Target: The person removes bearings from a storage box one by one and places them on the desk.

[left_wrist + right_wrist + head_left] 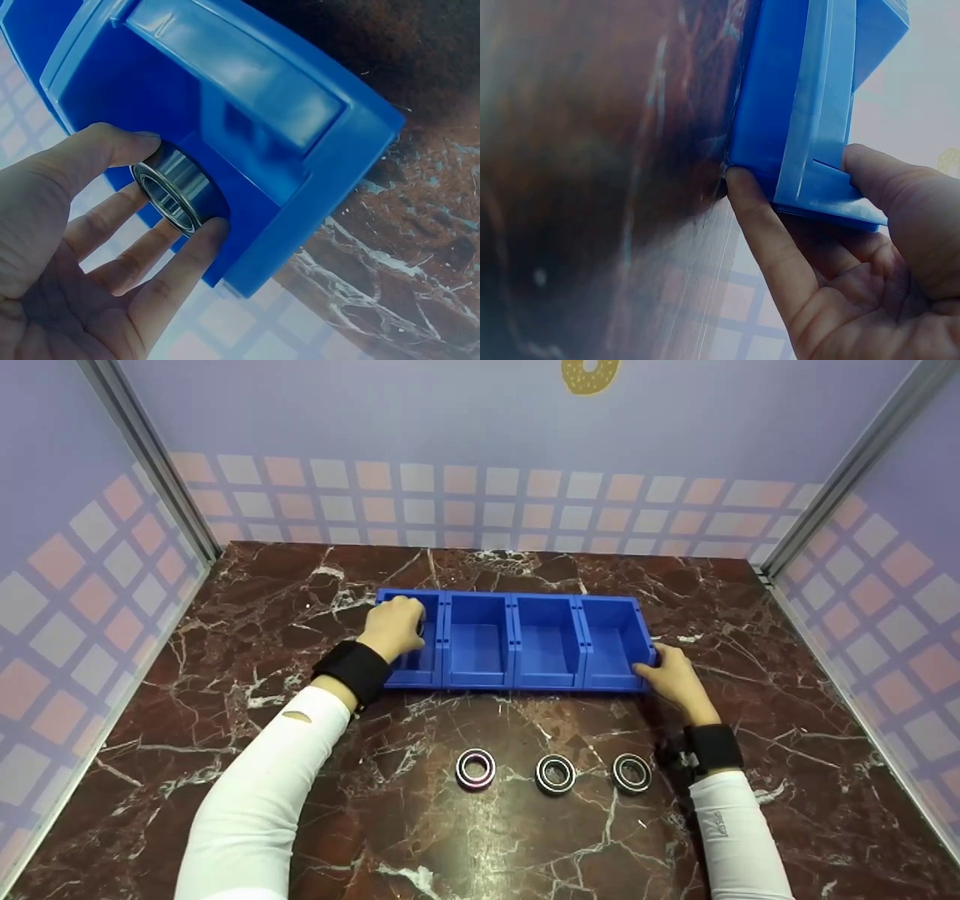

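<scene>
My left hand (394, 626) pinches a metal ball bearing (180, 185) between thumb and fingers, over the leftmost compartment of a blue four-bin organizer. In the left wrist view the bearing is tilted inside the bin's opening. At the other end of the blue organizer (512, 679), my right hand (673, 679) grips the front right corner, thumb over the rim and fingers against the outer side. The right wrist view shows that thumb (877, 169) on the blue edge. The other three compartments hold nothing visible.
In front of the organizer lie three bearings in a row: a left one with a pinkish edge (475, 785), a middle one (555, 790) and a right one (632, 789). The dark red marbled table (285, 577) is bounded by patterned walls (495, 435).
</scene>
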